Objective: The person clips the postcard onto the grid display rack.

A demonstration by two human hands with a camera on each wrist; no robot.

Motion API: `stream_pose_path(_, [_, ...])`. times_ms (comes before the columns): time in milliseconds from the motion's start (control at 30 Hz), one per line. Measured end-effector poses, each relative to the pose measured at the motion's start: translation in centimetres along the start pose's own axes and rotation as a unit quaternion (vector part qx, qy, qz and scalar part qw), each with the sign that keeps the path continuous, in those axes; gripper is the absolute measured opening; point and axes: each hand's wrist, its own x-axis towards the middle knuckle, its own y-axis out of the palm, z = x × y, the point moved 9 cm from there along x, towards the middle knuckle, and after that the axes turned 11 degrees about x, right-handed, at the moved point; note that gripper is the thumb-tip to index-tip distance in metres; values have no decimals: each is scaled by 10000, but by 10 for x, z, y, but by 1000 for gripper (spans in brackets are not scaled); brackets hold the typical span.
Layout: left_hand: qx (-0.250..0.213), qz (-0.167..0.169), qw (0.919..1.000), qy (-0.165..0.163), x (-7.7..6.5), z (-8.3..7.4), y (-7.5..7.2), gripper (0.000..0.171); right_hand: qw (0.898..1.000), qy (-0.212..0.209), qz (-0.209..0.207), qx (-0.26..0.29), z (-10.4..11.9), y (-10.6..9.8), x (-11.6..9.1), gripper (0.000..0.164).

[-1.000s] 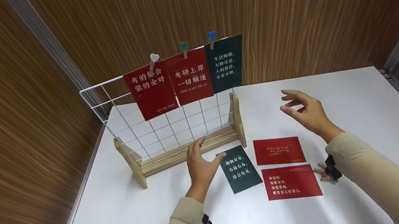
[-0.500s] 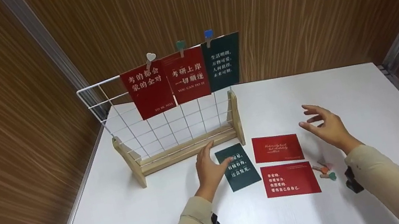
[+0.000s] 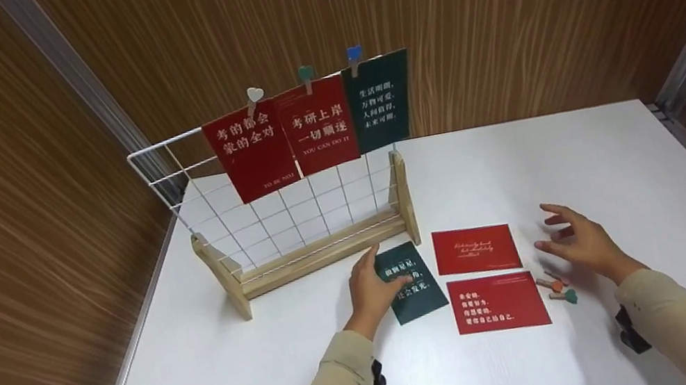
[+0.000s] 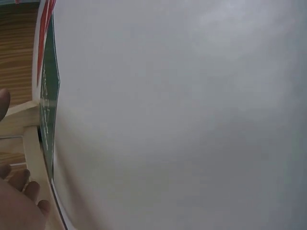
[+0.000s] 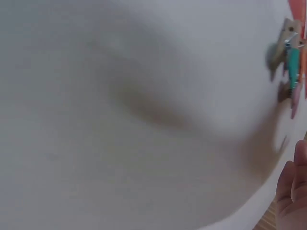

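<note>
In the head view my left hand (image 3: 372, 292) hovers at the left edge of a dark green card (image 3: 419, 295) with white writing, thumb spread over the print. Its fingers are relaxed and hold nothing. My right hand (image 3: 591, 245) hangs loosely curled, with nothing in it, above and right of several small wooden clothespins. One clothespin (image 3: 563, 297) has a green heart; another clothespin (image 3: 550, 284) has an orange heart. A pink one beside them is partly hidden. The right wrist view catches the green-hearted clothespin (image 5: 293, 64) at its right border, above the fingertips (image 5: 300, 152).
Two red cards lie on the white table: an upper card (image 3: 477, 250) and a lower card (image 3: 499, 302). Behind the left hand stands a wire grid rack (image 3: 291, 219) on a wooden base (image 3: 326, 256). Three cards hang from its top under heart clothespins. Wood-grain panels (image 3: 496, 17) surround the table.
My left hand has shifted right and down, further over the green card. My right hand has come down and right, closer to the clothespins, which now show more fully. The view has tilted slightly.
</note>
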Motion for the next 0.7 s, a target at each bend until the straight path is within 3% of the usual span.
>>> stream_pose_path(333, [371, 141, 9992, 80, 3, 6, 11, 86, 9999, -95, -38, 13, -12, -1, -14, 76])
stream_pose_path(700, [579, 213, 9981, 69, 4, 9, 16, 87, 9996, 69, 26, -268, -17, 2, -33, 61])
